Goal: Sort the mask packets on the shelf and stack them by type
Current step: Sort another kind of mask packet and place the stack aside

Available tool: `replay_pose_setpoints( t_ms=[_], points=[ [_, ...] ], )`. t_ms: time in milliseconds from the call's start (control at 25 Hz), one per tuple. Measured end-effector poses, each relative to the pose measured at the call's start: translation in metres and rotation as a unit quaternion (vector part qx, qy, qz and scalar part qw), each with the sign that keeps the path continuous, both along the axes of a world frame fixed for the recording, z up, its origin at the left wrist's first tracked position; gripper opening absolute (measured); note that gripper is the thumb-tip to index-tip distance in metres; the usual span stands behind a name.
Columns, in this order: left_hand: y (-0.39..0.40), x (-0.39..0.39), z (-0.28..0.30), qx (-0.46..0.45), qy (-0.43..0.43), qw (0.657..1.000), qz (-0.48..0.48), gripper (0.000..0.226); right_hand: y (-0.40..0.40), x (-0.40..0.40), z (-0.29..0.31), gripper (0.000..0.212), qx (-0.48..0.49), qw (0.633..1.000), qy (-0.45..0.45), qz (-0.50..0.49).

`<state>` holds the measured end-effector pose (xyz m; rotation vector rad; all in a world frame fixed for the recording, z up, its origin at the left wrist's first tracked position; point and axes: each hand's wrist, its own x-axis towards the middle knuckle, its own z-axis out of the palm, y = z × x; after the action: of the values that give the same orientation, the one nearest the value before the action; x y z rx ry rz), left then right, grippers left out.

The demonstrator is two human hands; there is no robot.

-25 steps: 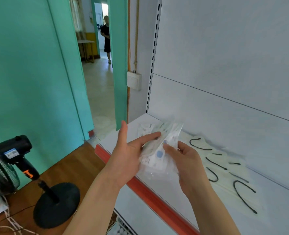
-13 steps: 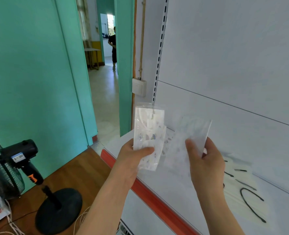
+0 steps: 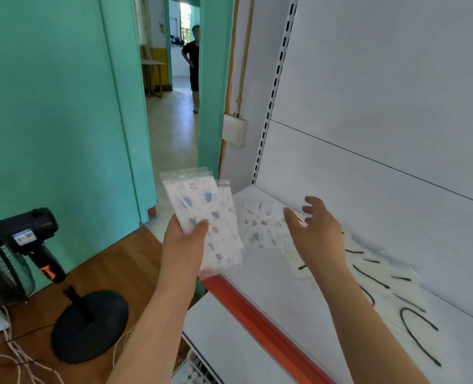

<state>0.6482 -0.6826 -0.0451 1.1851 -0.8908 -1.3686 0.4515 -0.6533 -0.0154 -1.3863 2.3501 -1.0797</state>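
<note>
My left hand point(image 3: 184, 242) grips a small bundle of clear packets with blue-patterned white masks point(image 3: 207, 217), held upright in front of the shelf's left end. My right hand point(image 3: 317, 231) hovers over the white shelf point(image 3: 271, 286) with fingers spread and loosely bent, holding nothing. Just left of its fingers, more patterned mask packets point(image 3: 260, 227) lie on the shelf. Packets of pale masks with black ear loops point(image 3: 390, 289) are spread along the shelf to the right, partly hidden by my right forearm.
The shelf has a red front edge point(image 3: 260, 314) and a white back panel point(image 3: 382, 162). A black standing fan point(image 3: 21, 245) is at the left on the wooden floor. A lower shelf point(image 3: 229, 342) sits beneath. A person stands in the far doorway point(image 3: 192, 65).
My right hand has let go of the packet it held up and dropped toward the shelf, now empty. My left hand still holds its packets, a little lower.
</note>
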Motion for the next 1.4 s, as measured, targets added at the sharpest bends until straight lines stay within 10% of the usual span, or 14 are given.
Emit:
replay_pose_setpoints(
  t_ms=[120, 240, 480, 720, 920, 1200, 1400],
  points=[
    [-0.002, 0.005, -0.004, -0.023, -0.035, 0.999, 0.032, 0.037, -0.045, -0.006, -0.029, 0.110, 0.213, 0.970, 0.117, -0.001],
    [-0.006, 0.008, -0.007, -0.033, -0.052, 0.997, 0.035, 0.040, -0.063, -0.010, -0.047, 0.089, 0.238, 0.957, 0.164, -0.023],
    [-0.007, 0.004, -0.003, -0.007, -0.030, 0.999, 0.014, 0.031, -0.046, -0.046, -0.020, 0.024, 0.022, 0.996, -0.090, 0.008],
    [0.000, -0.023, 0.009, 0.021, 0.096, 0.993, -0.073, 0.033, 0.029, -0.045, 0.036, 0.031, -0.108, 0.896, -0.394, 0.175],
    [0.022, -0.049, 0.006, 0.020, 0.094, 0.950, -0.296, 0.046, 0.039, -0.003, 0.006, 0.015, -0.058, 0.971, -0.162, 0.163],
    [0.027, -0.050, -0.006, -0.039, 0.005, 0.978, -0.207, 0.028, 0.075, -0.040, 0.010, 0.073, -0.068, 0.979, -0.138, 0.133],
    [0.064, -0.082, 0.010, -0.185, -0.108, 0.901, -0.377, 0.040, 0.112, -0.034, 0.012, 0.118, -0.136, 0.945, -0.226, 0.191]
  ],
)
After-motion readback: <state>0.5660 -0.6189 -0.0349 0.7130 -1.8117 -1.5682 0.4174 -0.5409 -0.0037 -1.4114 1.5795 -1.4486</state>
